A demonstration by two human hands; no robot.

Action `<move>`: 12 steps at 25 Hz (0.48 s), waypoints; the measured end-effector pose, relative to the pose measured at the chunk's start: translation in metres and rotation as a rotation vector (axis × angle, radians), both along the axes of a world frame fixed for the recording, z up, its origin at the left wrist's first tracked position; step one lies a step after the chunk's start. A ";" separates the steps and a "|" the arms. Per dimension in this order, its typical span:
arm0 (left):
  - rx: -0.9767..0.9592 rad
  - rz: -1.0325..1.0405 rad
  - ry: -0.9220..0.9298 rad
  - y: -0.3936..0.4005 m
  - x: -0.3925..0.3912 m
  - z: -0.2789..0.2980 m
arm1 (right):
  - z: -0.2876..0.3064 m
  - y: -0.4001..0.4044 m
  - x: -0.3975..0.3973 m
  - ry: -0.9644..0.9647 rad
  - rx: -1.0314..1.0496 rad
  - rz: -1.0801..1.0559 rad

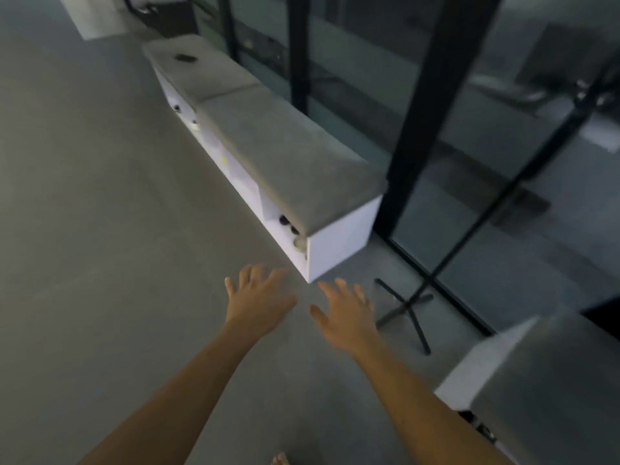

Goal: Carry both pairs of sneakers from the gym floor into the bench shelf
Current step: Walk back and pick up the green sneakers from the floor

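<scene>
A long white bench shelf (339, 239) with grey cushions runs along the glass wall, its open compartments facing the floor. Shoe tips (292, 229) show in its nearest compartment; more sneakers (185, 117) peek out of a far compartment. My left hand (260, 302) and my right hand (345, 312) are stretched forward over the grey floor, just short of the bench's near corner. Both hands hold nothing and their fingers are spread. The picture is blurred.
A small dark object (185, 57) lies on the far cushion. A black stand with crossed feet (407, 305) rests on the floor right of the bench. A second cushioned bench (523, 370) is at lower right. Glass panels with black frames (426, 105) line the right.
</scene>
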State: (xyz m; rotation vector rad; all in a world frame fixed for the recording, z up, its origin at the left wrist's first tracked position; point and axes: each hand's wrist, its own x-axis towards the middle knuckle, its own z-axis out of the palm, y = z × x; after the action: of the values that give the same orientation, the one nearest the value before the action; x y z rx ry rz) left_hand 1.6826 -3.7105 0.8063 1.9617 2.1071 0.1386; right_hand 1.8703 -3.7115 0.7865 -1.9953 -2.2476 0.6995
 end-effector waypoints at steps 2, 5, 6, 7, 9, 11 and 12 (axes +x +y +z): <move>0.129 0.114 0.003 0.017 -0.064 0.035 | 0.041 0.044 -0.060 0.021 0.139 0.062; 0.173 0.281 -0.016 0.051 -0.146 0.065 | 0.074 0.107 -0.143 0.180 0.327 0.086; 0.166 0.343 -0.022 0.063 -0.171 0.069 | 0.079 0.128 -0.171 0.245 0.366 0.101; 0.159 0.394 -0.036 0.075 -0.190 0.070 | 0.080 0.146 -0.193 0.284 0.381 0.120; 0.145 0.445 -0.058 0.104 -0.220 0.069 | 0.077 0.183 -0.230 0.273 0.378 0.197; 0.122 0.464 -0.063 0.144 -0.252 0.067 | 0.072 0.230 -0.260 0.256 0.369 0.273; 0.113 0.467 -0.049 0.167 -0.268 0.068 | 0.071 0.256 -0.275 0.238 0.369 0.301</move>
State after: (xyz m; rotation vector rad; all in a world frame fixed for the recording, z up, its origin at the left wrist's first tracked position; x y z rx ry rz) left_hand 1.4141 -3.5433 0.8748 1.4645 2.5337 0.3952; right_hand 1.5958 -3.4556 0.8570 -1.3542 -2.3430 0.4641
